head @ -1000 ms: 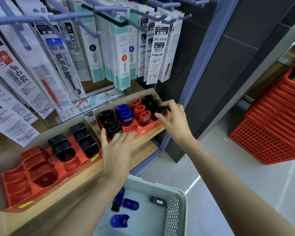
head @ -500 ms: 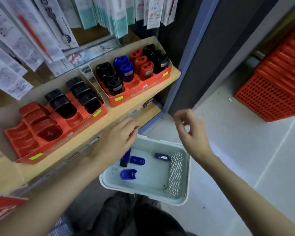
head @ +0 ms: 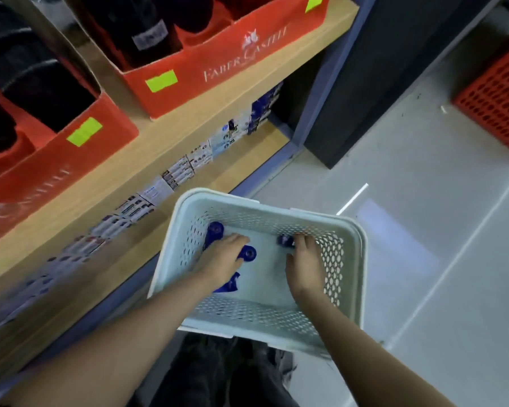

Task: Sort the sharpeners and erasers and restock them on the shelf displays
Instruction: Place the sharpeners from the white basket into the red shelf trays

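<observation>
**1. CHANGE.** Ref. landmark: white mesh basket (head: pixel 362 259). 1 s ago both hands worked at the Faber-Castell display carton (head: pixel 227 63), on the shelf above the basket's far-left corner. 0.5 s ago they hung over the basket. Both are now inside it. Judgement: the placing cycle at the carton is done and the next pick-up is starting, so restock is incomplete.

**2. HANDS.**
- L hand (head: pixel 224 257): in basket, left half. Fingers are curled down over the blue sharpeners. Grip vs. mere contact can't be told, as the palm hides it.
- R hand (head: pixel 304 265): in basket, right half. Fingers are fairly straight with the thumb spread apart. Tips touch the small blue sharpener (head: pixel 285 240) near the basket's far wall. No pinch yet.

**3. QTY.**
- In basket: 4 blue pcs.
  - far-left sharpener (head: pixel 215 230)
  - mid-floor sharpener (head: pixel 249 254), at the L fingertips
  - near sharpener (head: pixel 228 284), partly under the L wrist
  - the small one
- Erasers in basket: none seen.
- Above basket: 2 red cartons. The second carton (head: pixel 41 171) is further left.
- Right of basket, well apart: 1 red crate (head: pixel 500 98).
</observation>
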### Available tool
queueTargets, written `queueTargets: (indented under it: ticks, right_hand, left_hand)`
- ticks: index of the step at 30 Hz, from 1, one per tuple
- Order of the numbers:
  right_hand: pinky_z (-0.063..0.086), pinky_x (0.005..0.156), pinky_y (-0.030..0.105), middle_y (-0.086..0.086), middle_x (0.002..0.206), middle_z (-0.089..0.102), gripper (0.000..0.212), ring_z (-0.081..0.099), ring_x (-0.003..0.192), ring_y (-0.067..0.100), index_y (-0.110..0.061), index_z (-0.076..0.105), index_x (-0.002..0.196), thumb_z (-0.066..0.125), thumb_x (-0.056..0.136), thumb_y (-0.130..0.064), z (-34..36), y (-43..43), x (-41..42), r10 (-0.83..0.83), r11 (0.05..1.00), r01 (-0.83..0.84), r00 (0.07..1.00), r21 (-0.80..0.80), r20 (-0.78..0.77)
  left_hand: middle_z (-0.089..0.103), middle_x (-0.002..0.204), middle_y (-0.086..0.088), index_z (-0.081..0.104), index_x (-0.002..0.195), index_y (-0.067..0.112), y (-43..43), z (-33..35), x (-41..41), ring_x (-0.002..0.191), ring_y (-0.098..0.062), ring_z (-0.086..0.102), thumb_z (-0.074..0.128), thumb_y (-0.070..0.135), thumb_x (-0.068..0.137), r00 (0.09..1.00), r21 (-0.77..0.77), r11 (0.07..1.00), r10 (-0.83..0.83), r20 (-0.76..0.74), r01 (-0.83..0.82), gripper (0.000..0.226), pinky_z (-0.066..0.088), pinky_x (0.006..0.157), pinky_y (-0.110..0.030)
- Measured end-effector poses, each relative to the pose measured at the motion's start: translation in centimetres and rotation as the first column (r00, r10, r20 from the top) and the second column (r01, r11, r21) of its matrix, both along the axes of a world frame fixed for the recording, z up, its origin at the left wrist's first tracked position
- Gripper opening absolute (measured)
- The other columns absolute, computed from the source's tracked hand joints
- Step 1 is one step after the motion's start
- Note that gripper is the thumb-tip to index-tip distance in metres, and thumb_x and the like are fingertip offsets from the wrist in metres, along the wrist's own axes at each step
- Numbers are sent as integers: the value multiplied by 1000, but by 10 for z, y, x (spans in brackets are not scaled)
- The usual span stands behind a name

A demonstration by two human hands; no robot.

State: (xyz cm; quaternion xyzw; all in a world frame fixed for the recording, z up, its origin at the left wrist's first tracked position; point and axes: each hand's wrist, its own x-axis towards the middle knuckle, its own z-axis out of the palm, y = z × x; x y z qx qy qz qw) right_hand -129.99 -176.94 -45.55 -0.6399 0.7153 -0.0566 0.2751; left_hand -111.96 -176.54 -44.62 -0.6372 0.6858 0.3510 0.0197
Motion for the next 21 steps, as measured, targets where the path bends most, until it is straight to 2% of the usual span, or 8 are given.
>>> queueTargets:
  ticks: [2, 6, 9, 11, 12, 14, 18, 21]
  right_hand:
    - [46, 69, 38, 14, 99, 56, 34, 54, 89, 35, -7, 60, 99, 62, 67, 5, -12, 2, 3, 5, 996, -16, 992, -87, -123]
    - [45, 52, 33, 15, 79, 57, 35, 57, 68, 33, -7, 61, 79, 81, 51, -1, -21, 1, 13, -30, 979, -33, 951, -199, -308]
    - [47, 58, 34, 14, 82, 59, 32, 59, 71, 33, -8, 63, 82, 83, 56, -6, -24, 3, 11, -22, 978, -42, 952, -204, -305]
    - [47, 63, 33, 8, 85, 62, 20, 60, 77, 29, -12, 60, 85, 74, 72, -7, -16, 1, 8, -105, 983, 99, 994, -156, -33]
    - [46, 65, 31, 4, 85, 62, 14, 60, 80, 26, -14, 58, 87, 69, 80, -10, -6, -1, 8, -200, 977, 210, 965, -41, 169]
    - [46, 70, 28, 1, 86, 63, 11, 62, 86, 24, -14, 56, 88, 66, 85, -12, 14, -4, 7, -397, 918, 336, 779, 211, 486]
    - [55, 78, 35, 17, 92, 68, 32, 66, 83, 25, -15, 55, 118, 64, 88, -9, 71, 6, 7, -478, 878, 248, 404, 410, 780]
    - [54, 80, 39, 18, 93, 69, 32, 66, 81, 25, -20, 56, 120, 60, 90, -10, 115, 14, 10, -441, 897, 169, 332, 408, 834]
  left_hand:
    - [47, 137, -1, 43, 136, 14, -3, -16, -6, 124, -20, 45, 56, 16, 90, 984, -37, 991, -126, 126, 132, 47, 31, 98, -29]
    - [62, 101, 2, 66, 107, 20, -3, -32, -15, 92, -17, 62, 83, 29, 63, 935, -169, 958, -169, 312, 230, 48, 42, 76, -29]
    - [52, 124, 3, 51, 128, 21, -4, -34, -17, 115, -19, 50, 61, 26, 87, 965, -132, 979, -125, 230, 158, 42, 30, 91, -30]
    - [54, 124, 3, 52, 126, 19, -7, -25, -16, 116, -18, 51, 62, 24, 88, 998, -59, 997, 59, -10, -59, 39, 33, 96, -31]
    - [56, 122, 0, 53, 121, 17, -9, -15, -15, 114, -19, 54, 65, 19, 87, 952, 62, 974, 227, -206, -219, 37, 39, 98, -33]
    - [59, 117, -4, 50, 116, 16, -11, 15, -11, 108, -18, 58, 64, 11, 87, 722, 326, 867, 495, -483, -376, 33, 44, 99, -33]
    - [67, 106, -6, 47, 122, 22, -4, 80, 5, 96, -17, 64, 53, 10, 93, 457, 521, 771, 636, -621, -366, 32, 52, 90, -30]
    - [63, 114, -10, 54, 119, 26, 6, 119, 19, 97, -20, 66, 54, 14, 90, 295, 634, 721, 693, -658, -280, 31, 56, 80, -34]
